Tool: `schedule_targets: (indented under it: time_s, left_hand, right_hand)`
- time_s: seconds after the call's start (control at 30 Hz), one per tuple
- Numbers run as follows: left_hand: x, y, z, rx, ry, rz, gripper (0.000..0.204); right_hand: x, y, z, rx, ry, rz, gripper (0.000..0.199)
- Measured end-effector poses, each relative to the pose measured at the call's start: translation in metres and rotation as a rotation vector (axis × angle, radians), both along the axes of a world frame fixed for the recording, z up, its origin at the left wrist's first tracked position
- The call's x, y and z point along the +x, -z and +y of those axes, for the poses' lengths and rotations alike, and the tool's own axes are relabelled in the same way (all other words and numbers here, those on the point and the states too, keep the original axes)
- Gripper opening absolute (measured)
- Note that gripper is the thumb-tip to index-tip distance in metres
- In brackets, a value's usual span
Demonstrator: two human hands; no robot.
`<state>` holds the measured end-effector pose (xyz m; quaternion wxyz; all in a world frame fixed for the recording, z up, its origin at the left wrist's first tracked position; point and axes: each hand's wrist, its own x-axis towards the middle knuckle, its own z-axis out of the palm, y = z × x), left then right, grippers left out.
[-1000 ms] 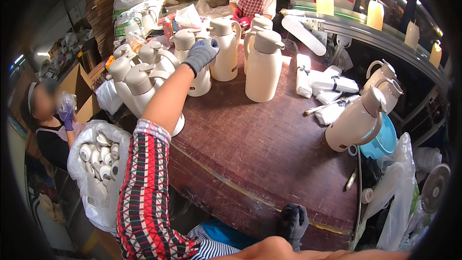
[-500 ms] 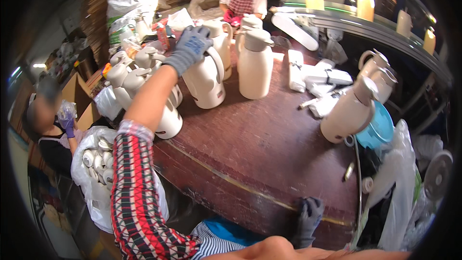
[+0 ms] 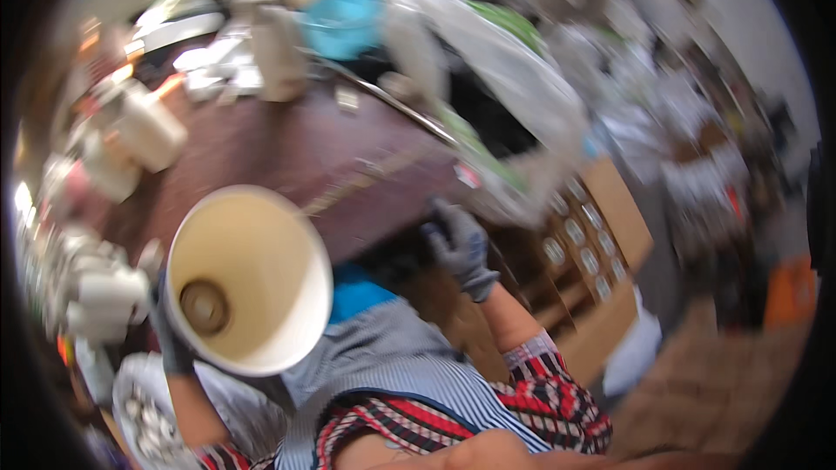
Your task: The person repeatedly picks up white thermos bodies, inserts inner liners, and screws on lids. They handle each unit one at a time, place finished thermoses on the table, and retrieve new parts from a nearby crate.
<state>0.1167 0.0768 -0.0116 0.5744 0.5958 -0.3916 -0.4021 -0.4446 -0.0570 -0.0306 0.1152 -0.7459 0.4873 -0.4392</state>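
My left hand (image 3: 170, 335), in a dark grey glove, holds a cream plastic jug body (image 3: 248, 278) close under the camera, its open end turned up at me so I look into the hollow inside. My right hand (image 3: 461, 248), also gloved in grey, hangs over the near edge of the dark red table (image 3: 287, 152), fingers loosely curled with nothing in them. The whole picture is blurred by motion.
More cream jugs (image 3: 144, 126) stand on the table's left side. A blue bowl (image 3: 344, 22) lies at its far end. A cardboard box with rows of round parts (image 3: 579, 239) sits to the right. A white bag of small parts (image 3: 148, 413) is at lower left.
The view has swung sharply to the right and tilted. My left hand, which reached out to the jugs, has come back with one jug body held near me. My right hand has risen.
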Motion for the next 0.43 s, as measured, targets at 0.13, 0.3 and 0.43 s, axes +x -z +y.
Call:
schedule_targets:
  time_s: [0.13, 0.3, 0.43]
  left_hand:
    - [-0.036, 0.075, 0.052, 0.165, -0.048, 0.259, 0.034]
    - [-0.162, 0.038, 0.057, 0.144, -0.062, -0.115, 0.041]
    - [-0.026, 0.125, 0.072, 0.466, 0.037, -0.415, 0.059]
  right_hand:
    - [-0.128, 0.068, 0.135, 0.145, 0.388, 0.116, 0.044]
    - [-0.301, 0.132, 0.267, 0.510, 1.209, -0.062, 0.048]
    - [-0.329, 0.142, 0.231, 0.484, 0.932, 0.115, 0.051]
